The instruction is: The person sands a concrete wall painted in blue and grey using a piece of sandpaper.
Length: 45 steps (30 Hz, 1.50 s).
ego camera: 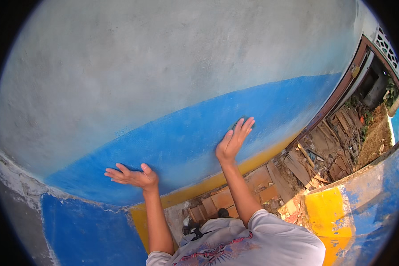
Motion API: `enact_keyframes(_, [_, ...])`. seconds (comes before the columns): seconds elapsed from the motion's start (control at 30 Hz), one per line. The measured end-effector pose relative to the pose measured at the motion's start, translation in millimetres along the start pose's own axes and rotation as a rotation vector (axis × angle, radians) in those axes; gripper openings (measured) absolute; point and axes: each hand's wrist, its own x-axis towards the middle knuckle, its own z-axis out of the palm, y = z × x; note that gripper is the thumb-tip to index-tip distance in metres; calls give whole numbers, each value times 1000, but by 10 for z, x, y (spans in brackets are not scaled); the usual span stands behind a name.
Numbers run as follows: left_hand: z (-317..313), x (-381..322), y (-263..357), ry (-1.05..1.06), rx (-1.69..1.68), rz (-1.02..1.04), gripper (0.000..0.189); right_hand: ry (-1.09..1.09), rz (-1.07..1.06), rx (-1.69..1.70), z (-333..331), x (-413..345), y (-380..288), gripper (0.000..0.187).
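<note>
In front of me rises a painted wall (169,76), grey above with a worn blue band (186,139) below. On the blue band my right hand (234,141) lies nearly flat, fingers extended, over a thin dark grey-green pad (234,125), possibly sandpaper. Only the pad's edges show around the fingers; the rest is hidden. Farther left and lower, my left hand (136,177) is at the blue band with its fingers and thumb spread and nothing in it. Whether its fingers touch the wall cannot be told.
A yellow strip (192,190) edges the wall's base. Broken tiles and boards (299,166) litter the ground at right, beside a brown door frame (339,89). A blue wall section (89,229) adjoins at left; a low yellow-and-blue wall (329,212) stands at right.
</note>
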Motion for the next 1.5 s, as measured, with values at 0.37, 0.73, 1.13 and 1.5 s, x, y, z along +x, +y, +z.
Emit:
enact_keyframes(0.37, [5,15,-55,14,-25,47,80,-36,52,48,32,-178,-172,55])
enact_keyframes(0.73, [-6,2,-33,27,-54,66,77,-143,-122,-54,29,-560,-115,55])
enact_keyframes(1.13, [-8,-30,-33,5,-44,98,76,-156,-250,-44,188,-685,-413,54])
enact_keyframes(1.5, [-13,-72,-45,-1,-50,121,75,-230,-438,-85,294,-823,-654,56])
